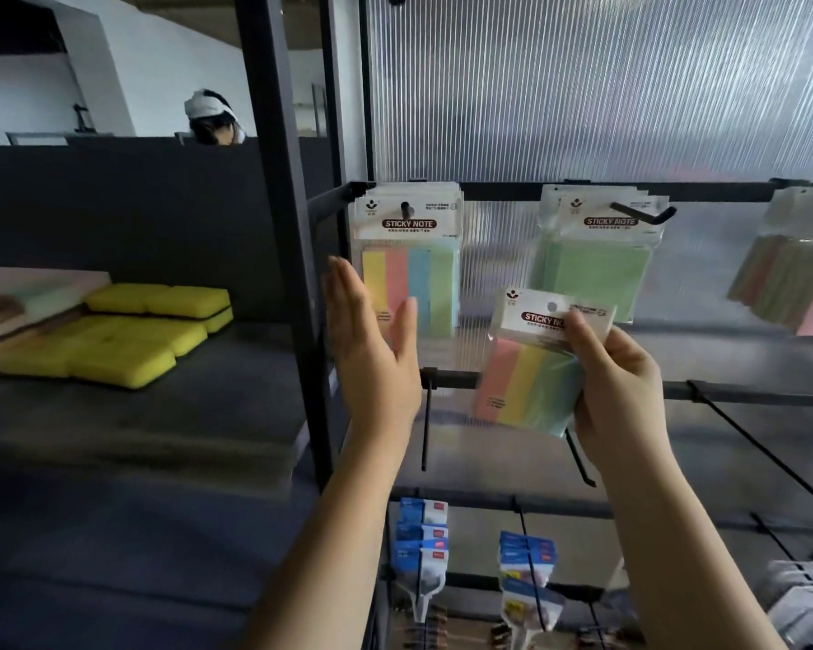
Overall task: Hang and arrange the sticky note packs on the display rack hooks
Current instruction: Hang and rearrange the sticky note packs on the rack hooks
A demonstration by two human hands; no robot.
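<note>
A: Nearest you are your own two forearms, rising toward the black metal display rack (498, 187). What is each hand doing?

B: Your right hand (616, 382) is clamped on a clear-wrapped sticky note pack with pink, yellow and green strips (531, 368); the thumb presses its white header card and the fingers wrap its right edge. The pack is tilted, off any hook, just below the rack's top rail and in front of the middle rail.

A: And the left?

B: Your left hand (372, 349) is flat, fingers together and straight, holding nothing. It stands edge-on just left of and below the hanging bunch of four-colour strip packs (409, 260), which sits on the leftmost hook of the top rail (405, 209). I cannot tell if the fingertips touch that bunch.

A: What else hangs on that rail?

B: To the right of it, a bunch of pale green square packs (592, 265) on an angled black hook (644, 213), right above the pack you hold. Further right, at the rack's edge, a blurred bunch of striped and pink packs (789, 274). Left of the rack, yellow sponges (127, 335) lie on a dark shelf (160, 415).
</note>
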